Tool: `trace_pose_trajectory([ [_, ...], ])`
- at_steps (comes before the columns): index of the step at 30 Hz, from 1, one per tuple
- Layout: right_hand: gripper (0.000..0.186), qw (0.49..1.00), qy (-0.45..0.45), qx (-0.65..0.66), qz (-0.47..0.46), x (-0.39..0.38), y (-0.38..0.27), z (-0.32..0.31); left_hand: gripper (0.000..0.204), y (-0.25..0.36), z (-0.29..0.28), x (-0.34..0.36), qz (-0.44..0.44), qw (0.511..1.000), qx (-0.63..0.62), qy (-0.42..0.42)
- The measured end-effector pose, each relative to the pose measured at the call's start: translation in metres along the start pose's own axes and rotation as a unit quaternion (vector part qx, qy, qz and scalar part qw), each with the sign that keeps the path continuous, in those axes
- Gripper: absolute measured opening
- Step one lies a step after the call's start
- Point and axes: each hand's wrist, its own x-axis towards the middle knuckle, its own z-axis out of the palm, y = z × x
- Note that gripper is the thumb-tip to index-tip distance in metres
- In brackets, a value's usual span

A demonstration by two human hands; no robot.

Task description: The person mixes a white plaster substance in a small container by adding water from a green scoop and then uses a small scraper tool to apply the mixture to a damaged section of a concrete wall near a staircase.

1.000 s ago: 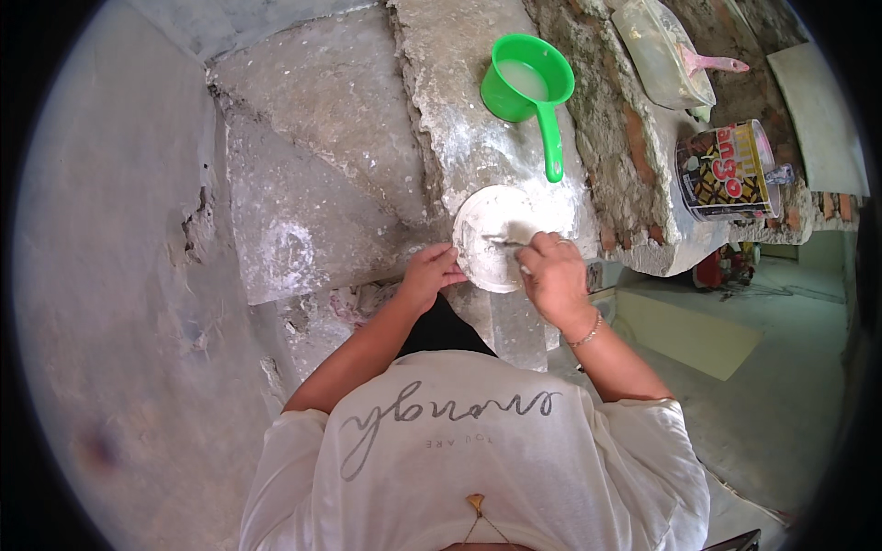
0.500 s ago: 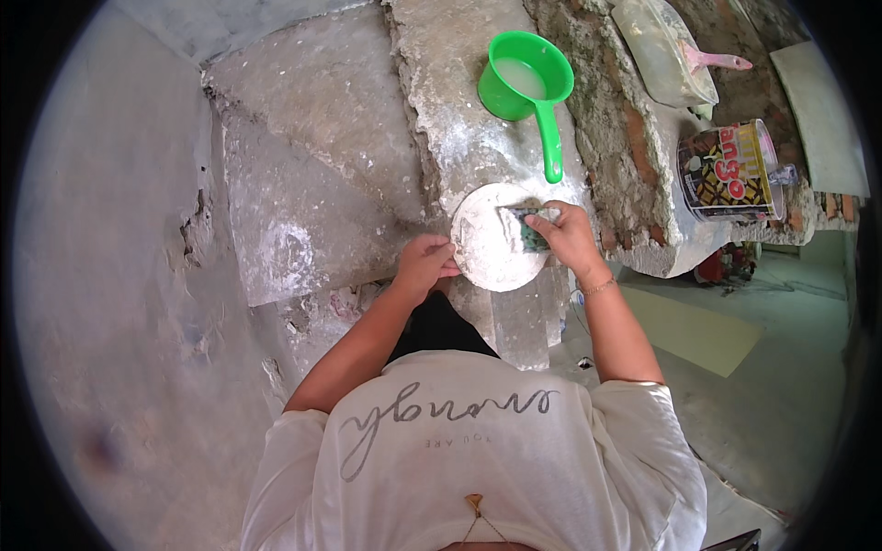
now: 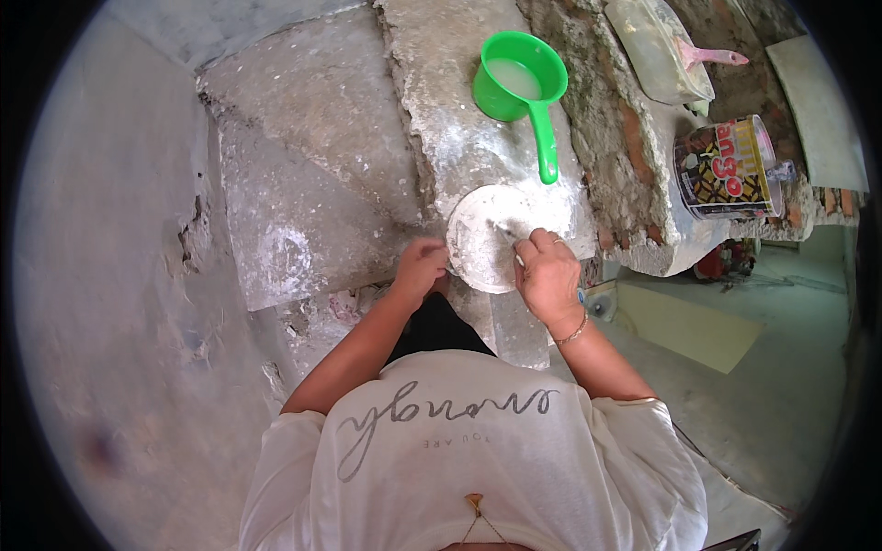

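Note:
A round white plate [image 3: 480,259], coated with chalky paste, lies on the rough concrete step at my body's front. My left hand [image 3: 422,269] pinches its left rim with curled fingers. My right hand [image 3: 546,278] grips a flat scraper [image 3: 510,235] over the right half of the plate; much of the tool is hidden by my fingers. Beyond the plate stands a green plastic dipper [image 3: 510,96] with cloudy liquid in it, its handle pointing toward me.
Broken concrete steps [image 3: 303,147] rise beside a plastered wall [image 3: 110,275]. On the crumbling brick edge are a clear container [image 3: 652,46] with a pink-handled brush [image 3: 717,57] and a printed cylindrical tin [image 3: 717,170]. A lower floor [image 3: 772,358] shows at right.
My right hand first moved up and right with the scraper, turning it broad side up, then came back down and left. My left hand stays at the plate's rim.

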Motion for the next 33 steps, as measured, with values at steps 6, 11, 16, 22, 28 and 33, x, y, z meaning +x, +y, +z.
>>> trace_pose_trajectory([
  [6,0.012,0.999,-0.002,0.037,-0.038,0.008,0.006,0.010,0.036,0.045,0.017,0.011,0.211,0.957,0.075,0.185],
  [11,0.013,0.998,0.023,0.062,-0.004,0.001,0.000,-0.004,0.060,0.132,0.068,0.027,0.145,0.989,0.001,-0.035],
  [16,0.017,0.997,0.027,0.071,0.022,-0.011,0.005,0.004,0.092,0.152,0.124,0.080,0.026,0.983,-0.019,-0.183],
  [22,0.021,0.992,0.015,0.111,0.050,-0.015,0.009,0.002,0.070,0.162,0.157,0.090,-0.001,0.962,-0.179,-0.206],
  [28,0.011,0.988,0.048,0.133,0.061,-0.017,0.020,0.000,0.037,0.173,0.120,0.082,0.031,0.969,-0.137,-0.204],
  [33,0.007,0.982,0.063,0.160,0.081,-0.017,0.023,0.003,0.035,0.196,0.076,0.019,0.060,0.984,0.021,-0.166],
])
